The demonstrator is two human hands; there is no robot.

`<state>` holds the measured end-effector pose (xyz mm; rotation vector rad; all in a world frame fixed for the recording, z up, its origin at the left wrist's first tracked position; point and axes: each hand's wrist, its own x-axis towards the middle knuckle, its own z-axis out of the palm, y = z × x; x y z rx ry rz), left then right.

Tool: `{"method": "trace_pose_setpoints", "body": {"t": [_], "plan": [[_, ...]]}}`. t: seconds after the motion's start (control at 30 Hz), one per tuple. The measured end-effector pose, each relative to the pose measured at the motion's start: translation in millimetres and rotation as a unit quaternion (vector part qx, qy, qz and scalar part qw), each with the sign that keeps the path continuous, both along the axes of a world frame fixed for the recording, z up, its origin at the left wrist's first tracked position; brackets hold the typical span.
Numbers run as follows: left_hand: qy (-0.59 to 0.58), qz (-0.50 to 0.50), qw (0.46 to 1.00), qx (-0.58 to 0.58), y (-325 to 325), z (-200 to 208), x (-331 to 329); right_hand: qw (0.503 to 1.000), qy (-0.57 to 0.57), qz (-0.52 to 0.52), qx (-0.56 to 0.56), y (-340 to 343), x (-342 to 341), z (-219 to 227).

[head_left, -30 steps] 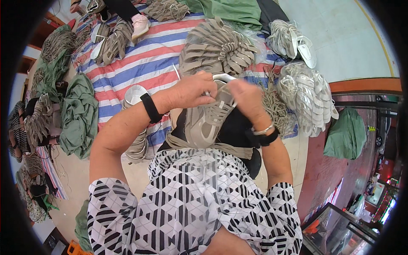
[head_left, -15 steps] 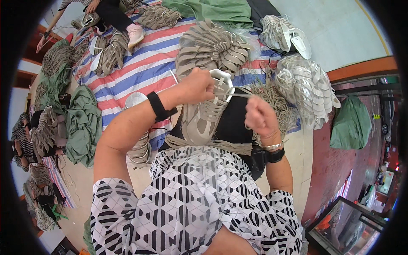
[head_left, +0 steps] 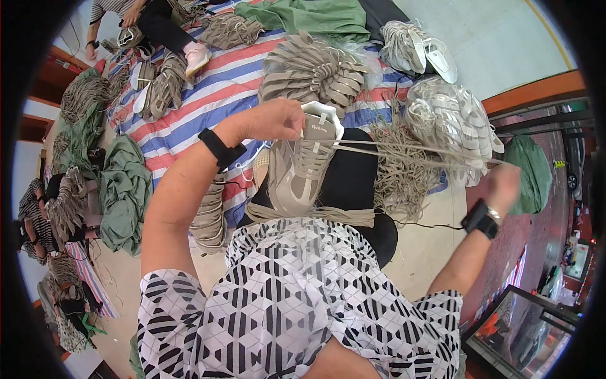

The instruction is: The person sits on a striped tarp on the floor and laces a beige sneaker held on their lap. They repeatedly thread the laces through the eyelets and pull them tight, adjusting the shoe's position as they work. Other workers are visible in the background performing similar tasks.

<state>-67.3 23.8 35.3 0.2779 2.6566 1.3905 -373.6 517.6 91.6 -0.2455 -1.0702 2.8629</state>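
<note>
A beige sneaker upper (head_left: 295,174) with a white-lined collar lies over my black-trousered lap, its toe toward me. My left hand (head_left: 285,120) is closed on its collar edge beside the tongue. From the eyelets a pale beige shoelace (head_left: 410,152) runs taut in two strands far out to the right. There my right hand (head_left: 503,187), smeared by motion, is closed on the lace's far part. A bundle of beige laces (head_left: 341,216) lies across my lap, between the toe and my patterned top.
Fanned beige uppers (head_left: 309,72) rest ahead on a striped sheet (head_left: 189,117). Loose laces (head_left: 407,174) and pale uppers (head_left: 448,129) lie to the right, before a green sack (head_left: 529,177). Green cloth (head_left: 124,196) is at left. Another person's leg (head_left: 167,28) shows far left.
My right hand has swung far out to the right, drawing the lace long and straight. My left hand has shifted slightly left, staying at the collar.
</note>
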Motion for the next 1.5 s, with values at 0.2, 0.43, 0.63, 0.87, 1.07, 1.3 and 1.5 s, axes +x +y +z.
{"method": "trace_pose_setpoints", "body": {"t": [0.2,0.43,0.63,0.87,1.07,1.3,1.5], "plan": [[0.027,0.153,0.987,0.049,29.7,-3.8,-19.8,0.954,0.093,0.232,-0.166,19.8,22.9,118.7],[0.059,-0.053,0.979,0.187,93.2,16.4,-39.9,0.905,0.269,0.330,0.004,-32.5,101.0,181.7],[0.054,0.332,0.824,0.457,19.2,38.3,-10.5,0.988,0.074,-0.031,0.130,-99.5,110.6,115.7],[0.188,0.577,0.647,0.462,-100.9,-0.7,44.5,0.959,0.113,0.220,-0.139,150.9,-13.9,-77.4],[0.212,0.542,0.626,0.519,-258.2,-51.6,206.8,0.810,0.028,0.069,0.582,7.6,42.7,-131.8],[0.022,0.462,0.887,-0.014,-76.0,-49.3,61.3,0.798,0.153,0.393,0.430,-188.4,154.8,-110.6],[0.093,0.356,0.929,0.030,52.7,-44.6,25.5,0.689,0.190,0.478,0.511,-226.0,190.9,-96.1]]}}
